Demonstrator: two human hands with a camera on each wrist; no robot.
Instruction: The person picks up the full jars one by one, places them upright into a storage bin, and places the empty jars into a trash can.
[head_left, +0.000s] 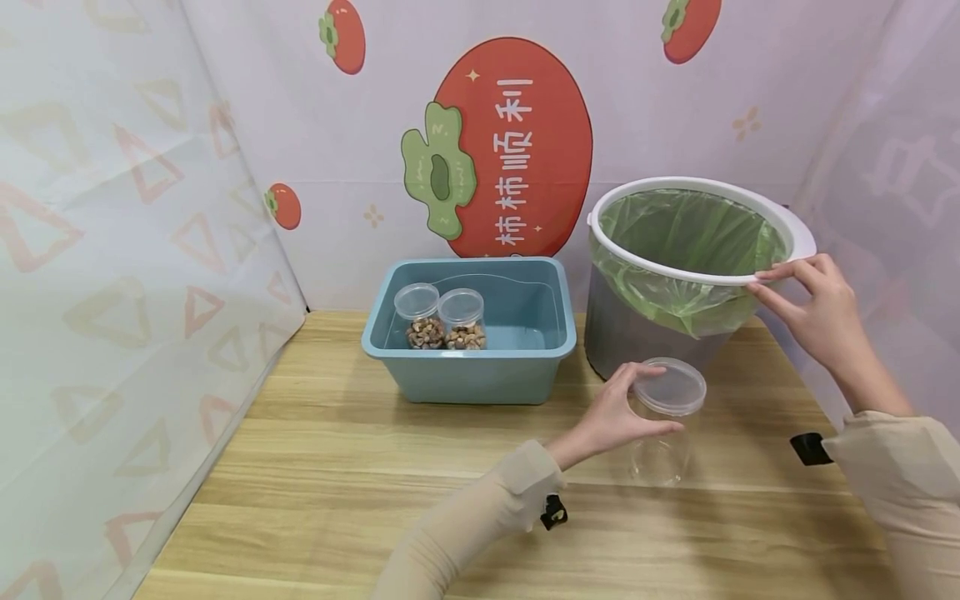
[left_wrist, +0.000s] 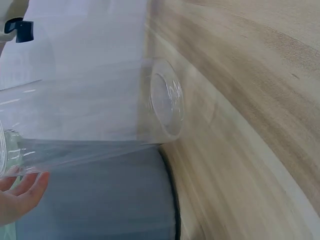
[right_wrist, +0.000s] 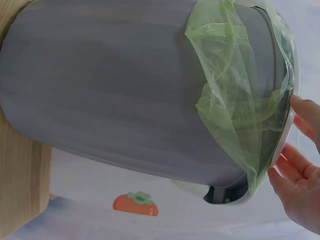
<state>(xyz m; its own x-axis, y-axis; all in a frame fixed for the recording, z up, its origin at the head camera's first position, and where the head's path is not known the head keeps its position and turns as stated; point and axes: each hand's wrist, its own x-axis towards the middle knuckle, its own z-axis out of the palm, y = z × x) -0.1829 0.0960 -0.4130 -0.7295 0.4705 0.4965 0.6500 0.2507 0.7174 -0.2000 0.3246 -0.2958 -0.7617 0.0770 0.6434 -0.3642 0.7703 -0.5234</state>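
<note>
In the head view, my left hand [head_left: 611,421] grips a clear plastic jar [head_left: 660,454] just below its lid [head_left: 672,387], fingers on the far side and thumb in front. The jar is upright, with nothing visible inside. The left wrist view shows its round base [left_wrist: 167,100] close over the wooden table and some fingers [left_wrist: 27,192] by the lid end. My right hand [head_left: 817,312] pinches the white rim ring [head_left: 798,233] of a grey trash can [right_wrist: 115,95] between thumb and fingers. A green bag [right_wrist: 235,105] lines the can and hangs over its outside.
A blue basin [head_left: 480,379] stands at the back, left of the trash can. Two lidded jars of nuts, one [head_left: 425,329] beside the other [head_left: 465,333], sit in its left part. Patterned cloth walls [head_left: 360,167] border the wooden table [head_left: 337,500].
</note>
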